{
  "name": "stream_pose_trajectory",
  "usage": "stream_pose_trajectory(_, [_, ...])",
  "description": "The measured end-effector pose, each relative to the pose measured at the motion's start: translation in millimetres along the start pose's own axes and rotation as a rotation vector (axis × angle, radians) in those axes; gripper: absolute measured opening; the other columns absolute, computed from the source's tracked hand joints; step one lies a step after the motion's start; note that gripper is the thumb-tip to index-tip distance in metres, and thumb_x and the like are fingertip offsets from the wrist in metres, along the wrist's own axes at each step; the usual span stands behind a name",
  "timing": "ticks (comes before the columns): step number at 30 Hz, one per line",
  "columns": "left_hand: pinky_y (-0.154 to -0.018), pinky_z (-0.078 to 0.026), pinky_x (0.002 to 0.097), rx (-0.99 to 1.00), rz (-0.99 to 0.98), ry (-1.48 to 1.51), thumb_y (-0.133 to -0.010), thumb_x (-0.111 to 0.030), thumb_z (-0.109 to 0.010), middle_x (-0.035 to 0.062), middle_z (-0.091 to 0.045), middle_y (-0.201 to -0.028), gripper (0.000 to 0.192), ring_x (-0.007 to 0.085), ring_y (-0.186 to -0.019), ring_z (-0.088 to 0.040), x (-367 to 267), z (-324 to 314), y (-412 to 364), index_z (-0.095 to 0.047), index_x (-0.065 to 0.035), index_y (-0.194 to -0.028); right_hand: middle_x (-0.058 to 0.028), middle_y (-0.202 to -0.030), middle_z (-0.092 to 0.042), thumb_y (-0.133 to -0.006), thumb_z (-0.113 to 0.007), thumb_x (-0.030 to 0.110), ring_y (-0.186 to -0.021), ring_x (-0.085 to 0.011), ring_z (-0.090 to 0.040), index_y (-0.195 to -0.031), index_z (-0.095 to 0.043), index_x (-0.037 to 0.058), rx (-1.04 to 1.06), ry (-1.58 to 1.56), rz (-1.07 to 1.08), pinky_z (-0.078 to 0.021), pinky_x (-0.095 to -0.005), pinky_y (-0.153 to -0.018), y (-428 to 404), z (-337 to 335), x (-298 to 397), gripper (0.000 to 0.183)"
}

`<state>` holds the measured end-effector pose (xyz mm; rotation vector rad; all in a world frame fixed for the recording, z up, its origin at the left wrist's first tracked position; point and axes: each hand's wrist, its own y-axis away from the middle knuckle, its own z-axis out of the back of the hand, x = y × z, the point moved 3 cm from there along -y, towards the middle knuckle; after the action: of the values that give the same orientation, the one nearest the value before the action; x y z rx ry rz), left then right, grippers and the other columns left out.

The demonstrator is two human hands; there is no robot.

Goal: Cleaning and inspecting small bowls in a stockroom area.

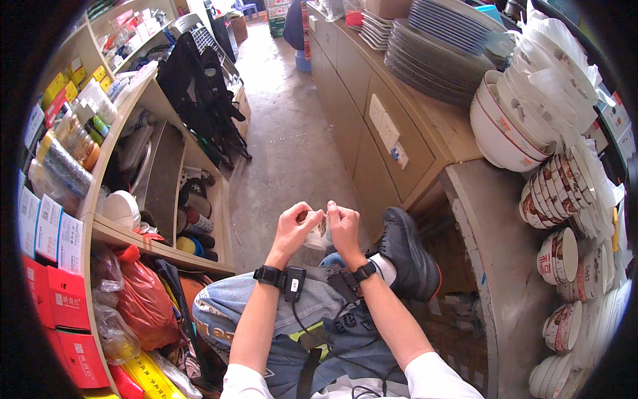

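Note:
My left hand and my right hand meet in front of me, above my lap. Between them is a small white bowl or cup with a brown pattern, partly hidden behind the fingers. Both thumbs lie near its upper edge, fingers curled. Whether a piece of thin wrapping is pinched there too is too small to tell. Black straps with small devices and cables sit on both wrists.
To the right, patterned bowls, large white bowls and stacked plates stand on a counter and cabinet. Left are packed wooden shelves, a red plastic bag and a folded black item. My shoe is nearby.

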<state>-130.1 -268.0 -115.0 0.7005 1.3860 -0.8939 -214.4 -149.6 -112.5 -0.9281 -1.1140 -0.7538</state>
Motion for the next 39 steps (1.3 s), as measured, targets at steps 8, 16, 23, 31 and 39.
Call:
stream_pose_trajectory(8, [-0.052, -0.033, 0.0197, -0.014, 0.024, 0.056, -0.091, -0.02, -0.071, -0.0091, -0.051, -0.067, 0.022, 0.0004, -0.061, -0.042, -3, 0, 1, -0.06, -0.0059, -0.079, -0.0117, -0.051, -0.034, -0.098, -0.054, 0.026, -0.051, -0.0114, -0.033, -0.065, -0.049, -0.0048, -0.054, -0.048, 0.045, -0.0303, -0.0386, -0.047, -1, 1, -1, 0.045])
stream_pose_trajectory(16, [-0.059, -0.036, 0.0194, -0.078, 0.013, 0.18, -0.095, -0.019, -0.066, -0.0083, -0.053, -0.073, 0.019, 0.0003, -0.068, -0.045, 1, 5, 0, -0.058, -0.0086, -0.081, -0.0006, -0.053, -0.039, -0.099, -0.053, 0.025, -0.055, -0.0079, -0.037, -0.065, -0.05, -0.0022, -0.095, -0.201, 0.002, -0.0307, -0.0337, -0.05, -1, 0, -11, 0.043])
stream_pose_trajectory(23, [-0.064, -0.041, 0.0204, -0.073, 0.088, 0.378, -0.098, -0.023, -0.062, -0.0062, -0.058, -0.078, 0.021, 0.0016, -0.071, -0.05, 9, 7, -3, -0.059, -0.0095, -0.083, 0.0063, -0.06, -0.043, -0.1, -0.051, 0.025, -0.06, -0.0057, -0.038, -0.064, -0.05, 0.0027, -0.077, -0.352, -0.06, -0.0313, -0.0302, -0.053, -1, -2, -11, 0.042])
stream_pose_trajectory(31, [-0.071, -0.05, 0.0243, -0.104, 0.127, 0.641, -0.1, -0.032, -0.057, -0.0011, -0.064, -0.087, 0.022, 0.0068, -0.079, -0.06, 11, 7, -3, -0.059, -0.0112, -0.093, 0.0084, -0.061, -0.042, -0.101, -0.049, 0.032, -0.06, -0.0041, -0.036, -0.065, -0.05, 0.0061, -0.03, -0.452, -0.135, -0.0293, -0.028, -0.054, -3, -4, -16, 0.045])
stream_pose_trajectory(39, [-0.078, -0.052, 0.0277, -0.052, 0.222, 0.684, -0.101, -0.035, -0.054, 0.0008, -0.065, -0.092, 0.027, 0.0103, -0.084, -0.063, 6, -1, -4, -0.06, -0.0089, -0.101, 0.0091, -0.061, -0.04, -0.101, -0.051, 0.031, -0.058, -0.0032, -0.034, -0.063, -0.049, 0.0077, -0.114, -0.51, -0.21, -0.0272, -0.0272, -0.053, -5, -3, -25, 0.045])
